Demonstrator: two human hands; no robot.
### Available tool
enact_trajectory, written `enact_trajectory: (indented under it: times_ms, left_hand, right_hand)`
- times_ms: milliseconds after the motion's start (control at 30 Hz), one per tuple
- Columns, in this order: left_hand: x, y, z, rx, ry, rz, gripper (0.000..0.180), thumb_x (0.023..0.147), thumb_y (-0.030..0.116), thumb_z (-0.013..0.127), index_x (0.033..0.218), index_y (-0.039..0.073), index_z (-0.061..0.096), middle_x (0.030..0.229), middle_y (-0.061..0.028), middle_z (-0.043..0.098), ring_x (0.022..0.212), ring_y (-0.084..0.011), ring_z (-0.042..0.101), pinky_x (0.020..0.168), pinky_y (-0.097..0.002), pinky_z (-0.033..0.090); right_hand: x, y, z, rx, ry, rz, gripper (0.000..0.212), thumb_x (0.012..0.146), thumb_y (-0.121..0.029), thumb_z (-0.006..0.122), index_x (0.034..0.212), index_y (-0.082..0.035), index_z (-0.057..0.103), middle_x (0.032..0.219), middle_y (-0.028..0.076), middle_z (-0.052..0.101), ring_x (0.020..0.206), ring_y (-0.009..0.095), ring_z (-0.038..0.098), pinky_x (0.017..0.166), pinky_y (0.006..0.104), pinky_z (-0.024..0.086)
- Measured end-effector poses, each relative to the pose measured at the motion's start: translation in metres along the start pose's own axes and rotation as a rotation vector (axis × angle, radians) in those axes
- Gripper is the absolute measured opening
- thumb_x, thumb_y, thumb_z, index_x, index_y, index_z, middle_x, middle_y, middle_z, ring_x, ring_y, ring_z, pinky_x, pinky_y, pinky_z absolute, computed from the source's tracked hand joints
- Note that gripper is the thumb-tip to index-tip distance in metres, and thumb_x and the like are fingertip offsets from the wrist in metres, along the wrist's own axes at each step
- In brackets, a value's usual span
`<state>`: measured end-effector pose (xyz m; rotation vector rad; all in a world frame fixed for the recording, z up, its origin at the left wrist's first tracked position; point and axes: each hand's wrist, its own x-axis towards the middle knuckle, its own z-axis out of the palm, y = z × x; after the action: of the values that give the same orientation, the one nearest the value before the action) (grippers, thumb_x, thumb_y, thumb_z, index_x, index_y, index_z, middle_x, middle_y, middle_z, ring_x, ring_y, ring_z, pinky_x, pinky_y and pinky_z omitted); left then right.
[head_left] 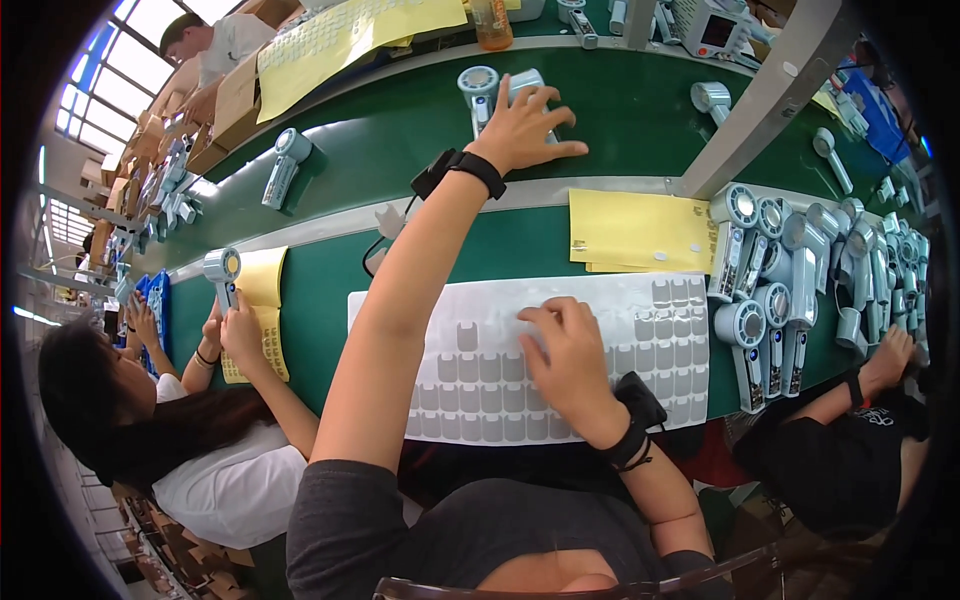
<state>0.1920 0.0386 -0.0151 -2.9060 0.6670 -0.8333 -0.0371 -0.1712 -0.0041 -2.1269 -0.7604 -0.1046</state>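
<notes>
My left hand reaches far over the green conveyor belt, its fingers spread above two pale blue handheld fans. The left fan shows its round grille and part of its handle. The other fan is mostly hidden behind my fingers, and whether they touch it is hard to tell. Below, my right hand hovers over or rests on a white sheet of grey stickers, thumb and forefinger apart. I see nothing between them. Part of the sheet's upper rows is bare of stickers.
Many handheld fans stand and lie crowded at the right. Yellow sheets lie behind the sticker sheet. A grey metal post rises at the right. Another fan lies on the belt. Co-workers sit at both sides; the left one holds a fan.
</notes>
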Motion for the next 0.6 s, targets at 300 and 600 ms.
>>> enact_trajectory:
  times_ms: [300, 600]
  left_hand:
    - [-0.038, 0.009, -0.012, -0.171, -0.006, -0.782, 0.068, 0.075, 0.018, 0.077, 0.13, 0.0, 0.042, 0.116, -0.0236, 0.054, 0.097, -0.0369, 0.058, 0.089, -0.0496, 0.048]
    - [-0.059, -0.005, -0.069, -0.279, 0.409, -0.594, 0.048, 0.075, 0.011, 0.077, 0.117, 0.0, 0.056, 0.094, -0.0161, 0.062, 0.086, -0.0298, 0.062, 0.075, -0.0374, 0.052]
  right_hand:
    - [0.002, -0.027, 0.039, -0.117, -0.067, -0.076, 0.027, 0.077, -0.006, 0.069, 0.104, -0.006, 0.068, 0.107, 0.013, 0.055, 0.095, 0.03, 0.053, 0.081, 0.0396, 0.044]
    - [0.001, -0.031, 0.052, -0.117, 0.047, -0.129, 0.014, 0.077, -0.008, 0.07, 0.09, -0.004, 0.066, 0.103, 0.01, 0.057, 0.094, 0.029, 0.054, 0.079, 0.0395, 0.043]
